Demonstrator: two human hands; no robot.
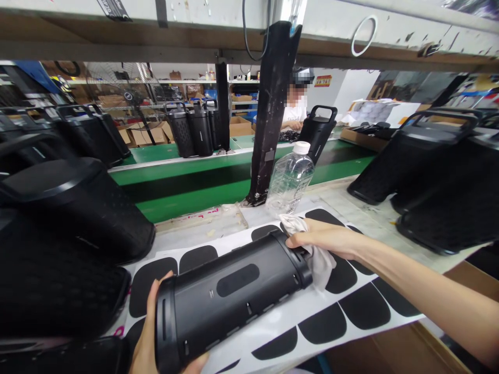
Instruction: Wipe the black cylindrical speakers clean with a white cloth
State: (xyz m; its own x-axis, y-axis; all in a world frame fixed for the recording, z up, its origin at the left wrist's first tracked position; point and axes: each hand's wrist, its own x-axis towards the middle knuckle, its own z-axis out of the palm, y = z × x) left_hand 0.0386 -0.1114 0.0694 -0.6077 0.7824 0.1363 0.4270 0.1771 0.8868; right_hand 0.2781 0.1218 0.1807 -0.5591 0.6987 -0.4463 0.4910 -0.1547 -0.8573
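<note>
Lying sideways on a sticker sheet (273, 324), black cylinder housing (230, 296), left hand (150, 332) clasping its eight-o'clock end, right hand (331, 240) grasping a cloth (317, 257) at two o'clock

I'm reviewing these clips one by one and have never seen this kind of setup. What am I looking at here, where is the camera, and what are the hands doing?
There is no machine here: the one picture comes from a camera on a person's head, looking down at their own bare hands. The left hand grips the near end of a black cylindrical housing lying on its side. The right hand presses a white cloth against its far end. Under it lies a white sheet of black oval stickers. A clear plastic bottle stands behind, similar black housings crowd both sides, and another person sits beyond the green conveyor.
</note>
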